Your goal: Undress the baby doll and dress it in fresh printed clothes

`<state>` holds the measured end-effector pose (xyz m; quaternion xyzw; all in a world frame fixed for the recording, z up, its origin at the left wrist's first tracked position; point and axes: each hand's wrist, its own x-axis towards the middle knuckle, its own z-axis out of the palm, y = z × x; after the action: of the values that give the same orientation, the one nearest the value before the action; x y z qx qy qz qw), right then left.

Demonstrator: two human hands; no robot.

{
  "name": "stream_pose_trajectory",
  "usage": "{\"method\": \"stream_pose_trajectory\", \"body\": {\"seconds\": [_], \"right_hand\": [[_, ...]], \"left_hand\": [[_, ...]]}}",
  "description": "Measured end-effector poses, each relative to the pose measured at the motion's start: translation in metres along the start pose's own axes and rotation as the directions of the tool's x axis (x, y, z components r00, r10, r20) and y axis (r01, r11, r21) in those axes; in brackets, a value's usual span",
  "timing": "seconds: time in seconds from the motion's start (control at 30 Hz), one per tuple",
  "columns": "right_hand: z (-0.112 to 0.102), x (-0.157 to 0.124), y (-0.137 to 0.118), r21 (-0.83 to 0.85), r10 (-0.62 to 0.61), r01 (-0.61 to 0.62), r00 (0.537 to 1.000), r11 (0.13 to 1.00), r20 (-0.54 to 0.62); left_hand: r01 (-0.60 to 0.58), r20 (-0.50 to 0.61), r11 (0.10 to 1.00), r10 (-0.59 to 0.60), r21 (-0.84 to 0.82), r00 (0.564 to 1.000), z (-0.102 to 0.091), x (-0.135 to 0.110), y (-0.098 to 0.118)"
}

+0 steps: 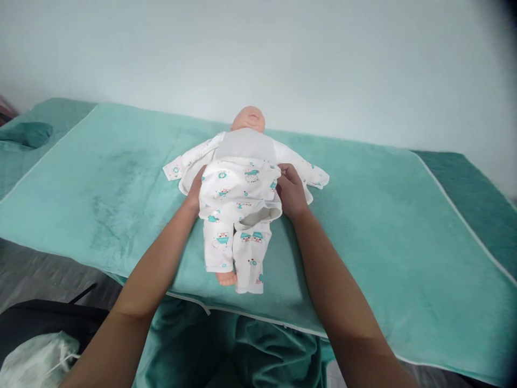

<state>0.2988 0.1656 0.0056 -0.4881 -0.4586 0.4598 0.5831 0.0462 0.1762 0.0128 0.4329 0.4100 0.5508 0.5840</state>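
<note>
A baby doll (247,117) lies on its back with its head toward the wall. It wears a white jacket (297,160) spread open at both sides, sleeves stretched outward. White printed baby pants (238,188) cover its legs and reach up over the grey torso (247,144); one bare foot (226,278) shows below a pant leg. An opening gapes at the crotch of the pants. My left hand (195,193) grips the left side of the pants, its fingers mostly hidden behind the cloth. At the opposite side, my right hand (291,189) pinches the pants near the waistband.
A green cover (375,231) lies over the long bed, which stands against a pale wall (258,59). In the cover at far left is a dark hole (26,134). A black item (48,318) and a whitish bag (38,360) are at the lower left.
</note>
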Motion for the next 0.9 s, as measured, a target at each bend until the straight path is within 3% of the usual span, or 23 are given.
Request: {"method": "stream_pose_trajectory", "body": {"seconds": [0.1,0.33,0.47,0.57,0.73,0.9], "right_hand": [[0.0,0.002,0.006,-0.028,-0.027,0.027,1.0,0.999,-0.007],[-0.001,0.003,0.008,-0.116,-0.01,0.002,0.997,0.993,-0.07],[-0.005,0.001,0.008,-0.268,-0.097,0.058,0.986,0.962,-0.133],[-0.008,-0.002,0.008,-0.408,-0.178,0.077,0.96,0.91,-0.215],[-0.01,-0.006,0.005,-0.398,-0.257,0.171,0.951,0.901,-0.173],[-0.008,-0.004,0.004,-0.268,-0.295,0.273,0.955,0.924,-0.042]], "left_hand": [[-0.178,-0.017,0.978,0.181,0.11,0.983,0.004,-0.004,0.005],[-0.176,-0.101,0.957,0.203,0.229,0.974,0.006,-0.004,-0.001],[-0.225,-0.094,0.954,0.247,0.198,0.964,-0.003,0.002,0.002],[-0.247,-0.04,0.919,0.271,0.307,0.962,-0.002,0.005,0.018],[-0.349,0.172,0.78,0.305,0.519,0.937,0.022,0.006,0.046],[-0.397,0.309,0.508,0.252,0.764,0.917,0.051,0.003,0.059]]}}
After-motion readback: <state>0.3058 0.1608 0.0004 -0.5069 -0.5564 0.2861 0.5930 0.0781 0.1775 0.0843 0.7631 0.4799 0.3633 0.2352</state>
